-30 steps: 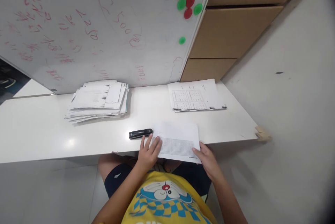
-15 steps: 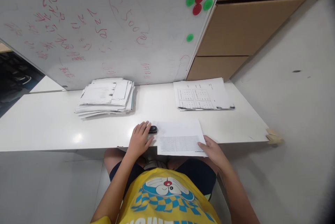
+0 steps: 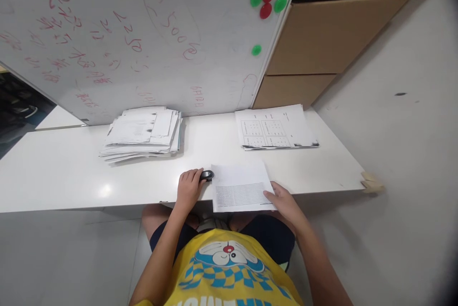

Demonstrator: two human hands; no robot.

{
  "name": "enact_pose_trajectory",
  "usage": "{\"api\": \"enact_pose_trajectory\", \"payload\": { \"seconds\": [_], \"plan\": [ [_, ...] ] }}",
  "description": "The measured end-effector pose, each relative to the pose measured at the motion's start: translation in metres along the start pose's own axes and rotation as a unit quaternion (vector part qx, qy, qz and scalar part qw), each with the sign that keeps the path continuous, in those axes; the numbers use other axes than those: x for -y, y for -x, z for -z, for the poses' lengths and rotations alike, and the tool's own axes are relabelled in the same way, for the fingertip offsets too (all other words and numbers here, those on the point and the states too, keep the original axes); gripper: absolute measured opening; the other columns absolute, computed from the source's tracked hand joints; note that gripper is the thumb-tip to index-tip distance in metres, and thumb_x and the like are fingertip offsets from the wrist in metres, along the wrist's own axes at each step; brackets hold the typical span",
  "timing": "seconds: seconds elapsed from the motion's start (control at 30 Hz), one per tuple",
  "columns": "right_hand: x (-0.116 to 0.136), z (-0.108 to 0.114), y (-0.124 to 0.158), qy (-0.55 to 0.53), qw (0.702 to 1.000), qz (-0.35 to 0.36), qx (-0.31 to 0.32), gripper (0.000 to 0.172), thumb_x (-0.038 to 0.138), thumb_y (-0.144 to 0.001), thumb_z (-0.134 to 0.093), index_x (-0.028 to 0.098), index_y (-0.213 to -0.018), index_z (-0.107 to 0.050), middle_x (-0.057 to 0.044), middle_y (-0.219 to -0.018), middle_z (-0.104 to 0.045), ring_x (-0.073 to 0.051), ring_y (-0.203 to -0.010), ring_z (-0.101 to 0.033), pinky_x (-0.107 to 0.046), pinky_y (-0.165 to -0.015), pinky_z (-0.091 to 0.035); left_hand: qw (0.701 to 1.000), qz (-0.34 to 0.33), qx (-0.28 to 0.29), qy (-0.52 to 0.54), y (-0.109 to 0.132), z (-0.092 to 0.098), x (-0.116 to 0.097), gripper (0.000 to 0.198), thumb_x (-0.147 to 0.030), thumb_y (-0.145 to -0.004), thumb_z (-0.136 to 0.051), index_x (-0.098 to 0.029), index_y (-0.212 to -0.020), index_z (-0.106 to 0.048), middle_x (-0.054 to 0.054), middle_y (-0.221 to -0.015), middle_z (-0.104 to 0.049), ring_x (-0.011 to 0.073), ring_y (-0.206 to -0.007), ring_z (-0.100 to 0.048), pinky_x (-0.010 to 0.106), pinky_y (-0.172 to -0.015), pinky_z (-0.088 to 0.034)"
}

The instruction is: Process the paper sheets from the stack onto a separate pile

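Observation:
My left hand (image 3: 188,190) is closed around a small black stapler (image 3: 207,175) on the table. Only the stapler's front end shows past my fingers, and it meets the left edge of a printed sheet of paper (image 3: 239,175). Rows of small text run across the lower half of this sheet, which overhangs the table's front edge a little. At its lower right corner my right hand (image 3: 284,202) grips the paper, thumb on top and fingers underneath. Whether it is one sheet or several I cannot tell.
A thick, uneven paper stack (image 3: 141,129) lies at the back left of the white table (image 3: 71,167). A thinner pile of printed sheets (image 3: 277,127) lies back right. Behind stand a whiteboard (image 3: 214,24) with magnets and cardboard boxes (image 3: 322,34). A wall (image 3: 404,153) closes the right side.
My left hand's fingers have closed around the stapler, which now meets the paper's edge. My right hand still holds the paper. The whole view has shifted slightly.

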State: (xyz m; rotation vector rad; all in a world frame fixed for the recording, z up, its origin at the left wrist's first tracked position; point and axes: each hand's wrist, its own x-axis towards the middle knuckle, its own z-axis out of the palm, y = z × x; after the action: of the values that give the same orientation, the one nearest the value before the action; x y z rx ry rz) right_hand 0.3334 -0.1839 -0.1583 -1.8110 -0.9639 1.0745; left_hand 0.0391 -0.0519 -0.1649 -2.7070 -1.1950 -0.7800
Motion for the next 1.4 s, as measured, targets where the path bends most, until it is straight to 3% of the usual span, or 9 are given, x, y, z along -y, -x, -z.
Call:
{"api": "enact_pose_trajectory", "payload": {
  "seconds": [0.1,0.23,0.37,0.47,0.63,0.77,1.07,1.3,1.4],
  "plan": [
    [0.001,0.004,0.003,-0.015,0.999,-0.023,0.024,0.039,0.043,-0.075,-0.055,0.018,-0.105,-0.062,-0.009,-0.098,-0.073,-0.027,-0.089,-0.068,-0.035,-0.072,-0.055,1.0,0.002,-0.006,0.0,0.0,-0.001,0.0,0.033,-0.031,-0.095,-0.048,-0.015,-0.124,-0.055,0.013,-0.105,-0.066,0.0247,-0.097,-0.061,0.039,-0.084,-0.045],
    [0.001,0.007,0.008,0.007,0.998,-0.055,0.024,0.036,0.04,-0.076,-0.052,0.019,-0.105,-0.06,-0.006,-0.09,-0.071,-0.024,-0.075,-0.067,-0.03,-0.054,-0.052,1.0,0.007,0.002,0.006,0.0,0.0,0.0,0.033,-0.031,-0.096,-0.047,-0.016,-0.124,-0.055,0.012,-0.105,-0.066,0.0245,-0.096,-0.061,0.039,-0.083,-0.045],
    [0.006,0.006,0.012,0.016,0.998,-0.061,0.016,0.036,0.04,-0.075,-0.052,0.02,-0.104,-0.059,-0.005,-0.086,-0.07,-0.023,-0.07,-0.065,-0.029,-0.05,-0.05,1.0,0.007,0.003,0.013,0.0,0.001,-0.001,0.032,-0.03,-0.095,-0.048,-0.016,-0.124,-0.054,0.012,-0.105,-0.066,0.0246,-0.097,-0.061,0.039,-0.083,-0.045],
    [0.013,0.004,0.013,0.029,0.998,-0.061,0.015,0.036,0.04,-0.075,-0.051,0.021,-0.105,-0.06,-0.005,-0.089,-0.071,-0.024,-0.073,-0.066,-0.03,-0.054,-0.051,1.0,0.0,0.002,0.018,-0.001,0.002,-0.002,0.032,-0.029,-0.095,-0.049,-0.016,-0.124,-0.054,0.012,-0.105,-0.066,0.0246,-0.097,-0.061,0.038,-0.082,-0.045],
    [0.016,0.01,0.015,0.114,0.993,-0.033,-0.023,0.033,0.038,-0.076,-0.049,0.022,-0.102,-0.063,-0.007,-0.1,-0.072,-0.027,-0.089,-0.067,-0.035,-0.074,-0.051,1.0,0.007,0.003,0.023,0.0,0.003,-0.002,0.034,-0.029,-0.095,-0.048,-0.017,-0.127,-0.053,0.012,-0.107,-0.066,0.0243,-0.098,-0.06,0.039,-0.083,-0.045],
    [0.015,0.018,0.019,0.159,0.985,-0.035,-0.051,0.034,0.038,-0.076,-0.048,0.023,-0.102,-0.064,-0.008,-0.102,-0.073,-0.027,-0.092,-0.067,-0.034,-0.076,-0.049,1.0,0.016,0.001,0.026,0.001,0.003,-0.001,0.035,-0.03,-0.096,-0.047,-0.017,-0.127,-0.053,0.012,-0.107,-0.066,0.024,-0.098,-0.06,0.039,-0.084,-0.045],
    [0.025,0.006,0.02,0.083,0.996,-0.032,-0.01,0.036,0.039,-0.076,-0.049,0.022,-0.103,-0.064,-0.007,-0.096,-0.073,-0.026,-0.085,-0.067,-0.032,-0.068,-0.052,1.0,0.012,0.011,0.018,0.001,0.001,-0.001,0.035,-0.032,-0.096,-0.045,-0.017,-0.127,-0.054,0.012,-0.107,-0.066,0.025,-0.099,-0.06,0.04,-0.084,-0.045],
    [0.016,0.036,0.022,0.015,0.995,-0.051,-0.088,0.038,0.041,-0.073,-0.056,0.019,-0.104,-0.063,-0.011,-0.107,-0.072,-0.03,-0.096,-0.067,-0.038,-0.081,-0.053,1.0,0.004,0.005,0.018,0.001,0.002,-0.001,0.034,-0.03,-0.096,-0.047,-0.016,-0.126,-0.054,0.012,-0.107,-0.066,0.0244,-0.098,-0.06,0.039,-0.083,-0.045],
    [0.018,0.036,0.024,-0.041,0.994,-0.056,-0.083,0.04,0.041,-0.072,-0.059,0.019,-0.105,-0.064,-0.011,-0.105,-0.073,-0.03,-0.095,-0.068,-0.038,-0.079,-0.054,1.0,0.003,0.008,0.021,0.001,0.003,-0.001,0.034,-0.03,-0.096,-0.048,-0.016,-0.127,-0.053,0.012,-0.107,-0.066,0.0243,-0.099,-0.06,0.039,-0.084,-0.045]
  ]
}}
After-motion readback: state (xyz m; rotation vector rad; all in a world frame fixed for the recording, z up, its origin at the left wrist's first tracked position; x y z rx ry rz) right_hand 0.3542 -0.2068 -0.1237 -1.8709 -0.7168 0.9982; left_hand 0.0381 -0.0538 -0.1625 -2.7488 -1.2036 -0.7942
